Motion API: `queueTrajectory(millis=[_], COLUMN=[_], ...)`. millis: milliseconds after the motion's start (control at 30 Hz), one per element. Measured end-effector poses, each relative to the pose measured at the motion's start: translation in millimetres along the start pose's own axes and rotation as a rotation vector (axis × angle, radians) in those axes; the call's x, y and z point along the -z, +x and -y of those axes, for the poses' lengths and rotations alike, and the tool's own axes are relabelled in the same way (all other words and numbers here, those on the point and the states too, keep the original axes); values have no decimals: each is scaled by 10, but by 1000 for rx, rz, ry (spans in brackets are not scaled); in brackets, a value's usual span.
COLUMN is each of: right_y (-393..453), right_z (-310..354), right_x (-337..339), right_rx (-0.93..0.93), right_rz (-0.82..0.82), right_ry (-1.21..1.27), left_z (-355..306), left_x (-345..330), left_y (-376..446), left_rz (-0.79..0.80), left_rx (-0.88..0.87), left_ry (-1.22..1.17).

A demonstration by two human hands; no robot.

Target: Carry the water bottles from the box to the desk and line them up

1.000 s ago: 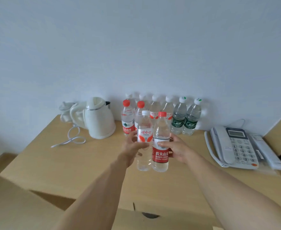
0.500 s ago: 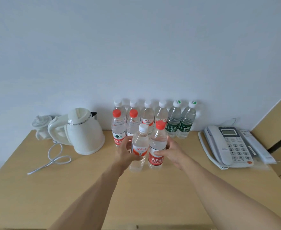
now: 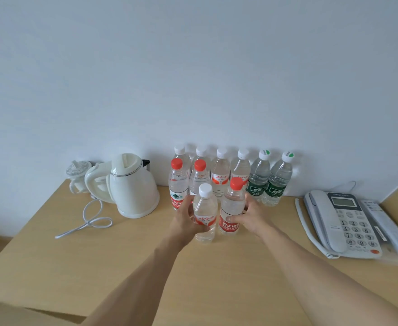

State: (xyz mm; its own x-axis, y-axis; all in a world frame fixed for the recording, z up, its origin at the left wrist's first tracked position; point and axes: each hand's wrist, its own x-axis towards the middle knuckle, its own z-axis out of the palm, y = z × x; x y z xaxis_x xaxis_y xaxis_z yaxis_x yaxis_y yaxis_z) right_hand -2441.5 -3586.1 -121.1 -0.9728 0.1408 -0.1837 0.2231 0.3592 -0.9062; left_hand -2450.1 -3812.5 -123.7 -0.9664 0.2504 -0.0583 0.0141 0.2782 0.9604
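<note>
Far left on the wooden desk [image 3: 52, 267]: a small white lidded pot [image 3: 78, 170], then a white electric kettle [image 3: 132, 187] with its loose cord [image 3: 87, 222] looped in front. Centre, against the wall: a back row of upright water bottles [image 3: 221, 175], four white-capped, two green-labelled [image 3: 266, 182] at the right end, with two red-capped ones [image 3: 178, 184] just in front on the left. Nearer: left hand [image 3: 183, 222] wrapped round a white-capped bottle [image 3: 205, 215]; right hand [image 3: 252, 217] wrapped round a red-capped bottle [image 3: 232, 208]; both upright, side by side, low at the desk, contact with its surface unclear. Far right: a grey desk phone [image 3: 343, 224].
</note>
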Motion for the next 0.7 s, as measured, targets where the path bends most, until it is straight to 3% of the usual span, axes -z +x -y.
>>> queueTrajectory(millis=[367, 700], right_y=[-76, -82], right_z=[-142, -166], right_x=[415, 395], right_rx=[-48, -35], right_rz=[-57, -53], right_ry=[-65, -125], left_z=[-92, -63], left_x=[-456, -356], left_y=[199, 163], left_rz=[22, 85], left_rx=[-14, -105], left_ry=[59, 217])
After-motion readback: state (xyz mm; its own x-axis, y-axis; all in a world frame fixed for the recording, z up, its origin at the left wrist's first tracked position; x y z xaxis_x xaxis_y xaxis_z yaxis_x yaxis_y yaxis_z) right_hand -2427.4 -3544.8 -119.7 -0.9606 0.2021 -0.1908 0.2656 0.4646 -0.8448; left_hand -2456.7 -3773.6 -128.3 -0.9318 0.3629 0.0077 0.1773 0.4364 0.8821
